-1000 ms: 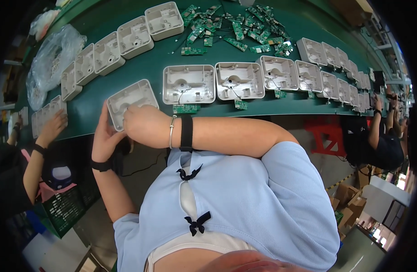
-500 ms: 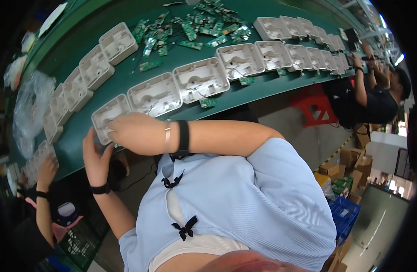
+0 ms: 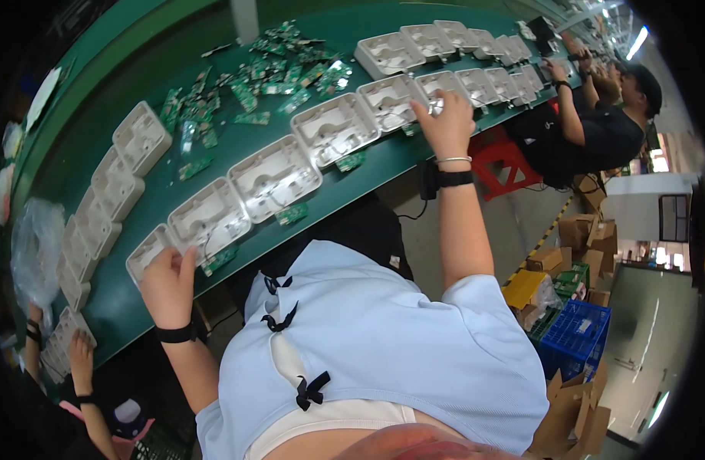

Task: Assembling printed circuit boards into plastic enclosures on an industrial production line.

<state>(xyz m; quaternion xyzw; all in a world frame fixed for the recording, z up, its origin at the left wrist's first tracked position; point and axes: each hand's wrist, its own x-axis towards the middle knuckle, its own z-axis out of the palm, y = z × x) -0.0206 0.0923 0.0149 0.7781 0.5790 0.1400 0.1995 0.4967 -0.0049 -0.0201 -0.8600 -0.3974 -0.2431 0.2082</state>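
A long row of open white plastic housings runs along the near edge of the green bench. My left hand point(image 3: 168, 287) is at the row's left end, its fingers curled over the near wall of the end housing point(image 3: 147, 251). Thumb and fingertips partly hide that wall. Beside it, another housing point(image 3: 207, 208) has a green circuit board point(image 3: 219, 262) by its near side. My right hand point(image 3: 447, 126) is farther right, thumb and fingers apart, reaching over a housing point(image 3: 438, 83); nothing shows in its grasp.
Loose circuit boards point(image 3: 279, 65) lie heaped at mid-bench. More housings point(image 3: 141, 138) line the far left, near a clear plastic bag point(image 3: 38, 249). Co-workers' hands point(image 3: 81, 356) are at the left and a person point(image 3: 609, 115) sits at the right. Cartons and a blue crate point(image 3: 575, 337) stand behind.
My right hand has left the left-end housing and swung far right along the row. My left hand stays at the left end, now with its fingers over the housing's wall. The view has shifted.
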